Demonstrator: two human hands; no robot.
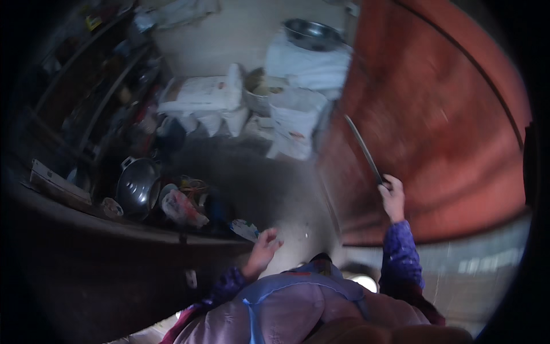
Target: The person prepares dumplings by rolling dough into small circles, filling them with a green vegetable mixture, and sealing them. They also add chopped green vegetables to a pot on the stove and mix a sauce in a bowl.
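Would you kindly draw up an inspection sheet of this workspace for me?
Surface: grey floor, dim and blurred.
Job's things: long thin tool, blade-like, held pointing forward; exact kind unclear.
Clutter: two-handled metal pan, plastic bag and small items at left.
Hands: right hand grips the tool; left hand looks empty, fingers loosely curled.
Cables: orange strands near the bag; whether cable, cannot tell.
Surroundings: large red panel at right, white sack and metal basin ahead, loaded shelves at left.
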